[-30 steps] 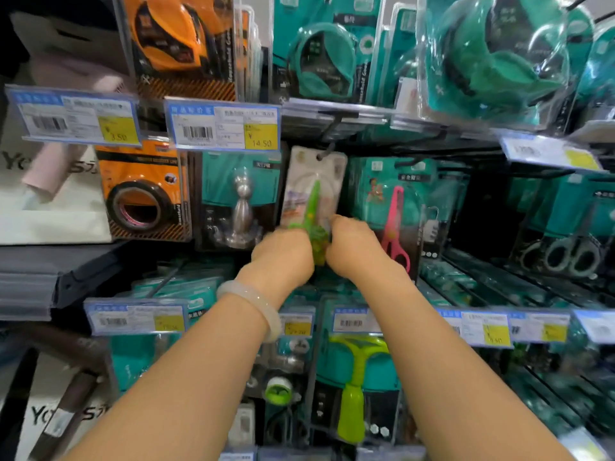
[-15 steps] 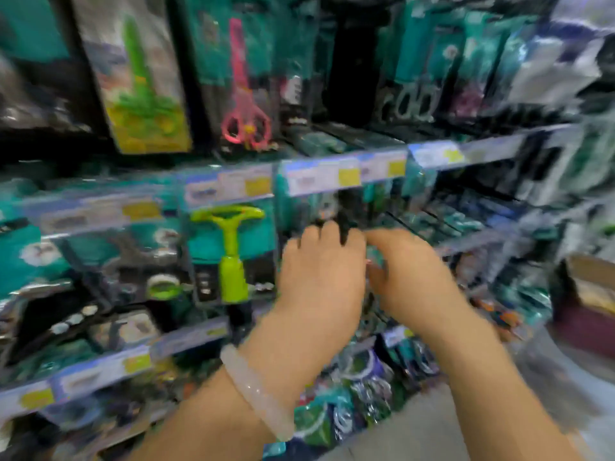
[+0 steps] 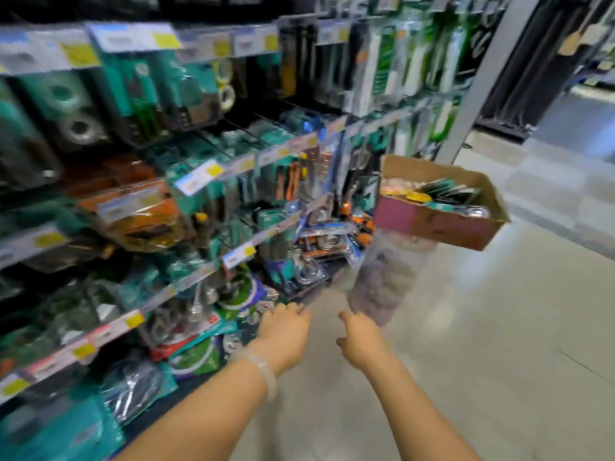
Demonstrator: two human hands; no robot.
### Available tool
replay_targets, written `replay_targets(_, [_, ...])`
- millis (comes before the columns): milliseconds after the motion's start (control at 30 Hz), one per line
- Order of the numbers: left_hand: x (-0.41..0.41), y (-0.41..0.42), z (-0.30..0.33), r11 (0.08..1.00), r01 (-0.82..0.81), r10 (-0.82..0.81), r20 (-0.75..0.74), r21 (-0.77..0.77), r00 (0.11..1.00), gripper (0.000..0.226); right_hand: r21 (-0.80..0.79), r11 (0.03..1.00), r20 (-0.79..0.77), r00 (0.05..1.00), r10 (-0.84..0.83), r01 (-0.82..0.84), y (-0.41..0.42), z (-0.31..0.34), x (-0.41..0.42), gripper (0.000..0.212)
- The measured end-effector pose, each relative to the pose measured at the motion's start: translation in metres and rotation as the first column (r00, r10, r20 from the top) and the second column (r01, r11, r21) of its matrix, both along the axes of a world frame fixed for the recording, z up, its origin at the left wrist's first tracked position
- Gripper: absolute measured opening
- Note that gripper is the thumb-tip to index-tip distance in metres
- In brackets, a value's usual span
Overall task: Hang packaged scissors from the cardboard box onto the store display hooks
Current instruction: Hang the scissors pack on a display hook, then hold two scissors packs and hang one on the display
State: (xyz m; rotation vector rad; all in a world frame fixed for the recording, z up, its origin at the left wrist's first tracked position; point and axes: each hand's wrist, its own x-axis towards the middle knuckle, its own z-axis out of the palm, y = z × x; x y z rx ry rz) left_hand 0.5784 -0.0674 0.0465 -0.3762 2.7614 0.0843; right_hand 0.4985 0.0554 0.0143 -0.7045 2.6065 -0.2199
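A cardboard box (image 3: 432, 224) with a pink front sits at the right on top of a clear cylindrical container (image 3: 386, 274). It holds several packaged scissors (image 3: 442, 194). My left hand (image 3: 284, 334), with a pale bracelet on the wrist, is low in front of the shelves and holds nothing. My right hand (image 3: 359, 337) is beside it, fingers loosely bent, also holding nothing, just short of the clear container. The display hooks (image 3: 253, 128) fill the shelving on the left, hung with teal and orange packs. The whole view is blurred.
Rows of price tags (image 3: 199, 174) run along the shelf rails. Packaged goods crowd the lowest shelf (image 3: 199, 347) by my left hand. A grey upright post (image 3: 482, 78) stands behind the box. Pale floor (image 3: 466, 344) spreads to the right.
My view has swung down and to the right, away from the green scissors pack I had held on the hook. Both hands have dropped low with nothing in them, and the box has come into view.
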Motion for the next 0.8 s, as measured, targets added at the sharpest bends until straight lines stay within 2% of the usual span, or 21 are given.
replay_targets(200, [-0.064,0.095,-0.014,0.993,0.104,-0.104,0.012,0.048,0.994,0.036,-0.009,0.99,0.037,0.989,-0.142,0.142,0.112,-0.004,-0.047,0.047])
replay_targets(367, [-0.121,0.15,-0.012,0.983,0.166,-0.165,-0.013,0.076,0.986,0.04,-0.02,0.966,0.03,0.966,-0.257,0.258,0.179,0.002,-0.088,0.043])
replay_targets(567, [-0.202,0.185,-0.018,0.969,0.227,-0.225,-0.032,0.095,0.974,0.047,-0.061,0.938,0.008,0.94,-0.34,0.34,0.224,0.005,-0.152,0.045])
replay_targets(800, [-0.327,0.202,-0.016,0.959,0.265,-0.262,-0.039,0.105,0.964,0.047,-0.055,0.935,-0.03,0.936,-0.351,0.349,0.239,0.015,-0.276,0.046])
